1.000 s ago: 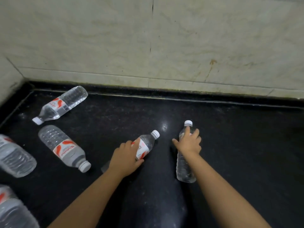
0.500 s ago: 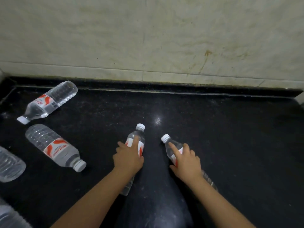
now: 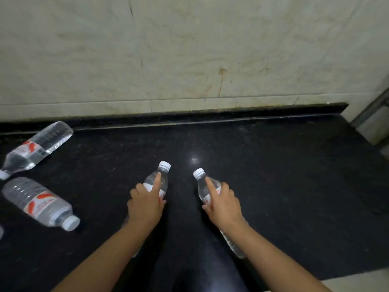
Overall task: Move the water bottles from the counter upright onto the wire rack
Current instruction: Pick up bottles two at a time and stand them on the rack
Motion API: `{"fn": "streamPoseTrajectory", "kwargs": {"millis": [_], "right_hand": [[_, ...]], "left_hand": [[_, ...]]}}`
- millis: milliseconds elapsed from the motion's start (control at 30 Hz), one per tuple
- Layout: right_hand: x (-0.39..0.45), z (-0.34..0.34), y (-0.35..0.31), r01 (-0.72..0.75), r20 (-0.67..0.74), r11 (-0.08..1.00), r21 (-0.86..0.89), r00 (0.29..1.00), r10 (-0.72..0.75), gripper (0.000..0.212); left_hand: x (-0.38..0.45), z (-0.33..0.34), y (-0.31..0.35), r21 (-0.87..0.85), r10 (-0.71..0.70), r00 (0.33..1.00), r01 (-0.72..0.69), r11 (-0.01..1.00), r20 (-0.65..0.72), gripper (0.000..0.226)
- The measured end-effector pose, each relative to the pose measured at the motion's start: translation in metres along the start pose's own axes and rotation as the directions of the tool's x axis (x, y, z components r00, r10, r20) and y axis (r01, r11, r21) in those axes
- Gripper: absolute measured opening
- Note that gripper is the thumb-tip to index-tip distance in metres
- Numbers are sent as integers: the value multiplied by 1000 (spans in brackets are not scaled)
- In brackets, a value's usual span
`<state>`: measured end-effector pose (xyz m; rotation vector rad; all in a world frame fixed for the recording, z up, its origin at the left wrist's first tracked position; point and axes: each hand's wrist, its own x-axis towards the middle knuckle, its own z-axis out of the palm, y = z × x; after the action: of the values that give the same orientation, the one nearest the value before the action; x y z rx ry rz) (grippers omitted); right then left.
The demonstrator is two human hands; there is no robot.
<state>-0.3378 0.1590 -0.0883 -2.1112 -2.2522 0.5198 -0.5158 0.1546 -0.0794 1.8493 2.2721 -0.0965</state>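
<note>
My left hand [image 3: 146,204] grips a clear water bottle [image 3: 161,175] with a white cap and a red-and-white label, cap pointing away from me. My right hand [image 3: 223,204] grips a second such bottle [image 3: 202,185], its cap tilted toward the other one. Both index fingers lie along the bottle necks. Both bottles are above the black counter [image 3: 273,175]. Two more bottles lie on their sides at the left: one near the wall [image 3: 40,147], one closer to me [image 3: 41,203]. The wire rack is out of view.
A pale stone wall [image 3: 189,60] runs behind the counter, with a raised black lip along its foot. The counter ends at the right, where a metal frame edge [image 3: 370,110] shows. A pale counter edge appears at the bottom right.
Both hands have closed on their bottles and turned them so the caps point away from me. The view has swung right, so the bottles lying at the left sit nearer the frame edge.
</note>
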Motion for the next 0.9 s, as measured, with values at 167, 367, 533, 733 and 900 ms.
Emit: {"fn": "streamPoseTrajectory", "kwargs": {"millis": [167,367,533,733,900], "right_hand": [[-37,-32,71,51,-267,990,129,964,-14,79],[-101,-103,189,210,-507,941,265,860,-49,80],[-151,-186,282,246,-682,940,235,731,-20,73],[-179,-279,372,189,-802,951,246,590,91,79],[-182,-335,438,168,-865,957,238,485,130,80]], "left_hand": [[-39,-22,91,-16,111,984,-114,993,-136,74],[-101,-48,238,1,357,849,-387,922,-390,86],[-153,-89,352,-120,426,714,-576,809,-556,81],[-172,-134,468,-81,436,476,-741,667,-763,65],[-161,-152,549,-22,427,354,-790,613,-832,64]]}}
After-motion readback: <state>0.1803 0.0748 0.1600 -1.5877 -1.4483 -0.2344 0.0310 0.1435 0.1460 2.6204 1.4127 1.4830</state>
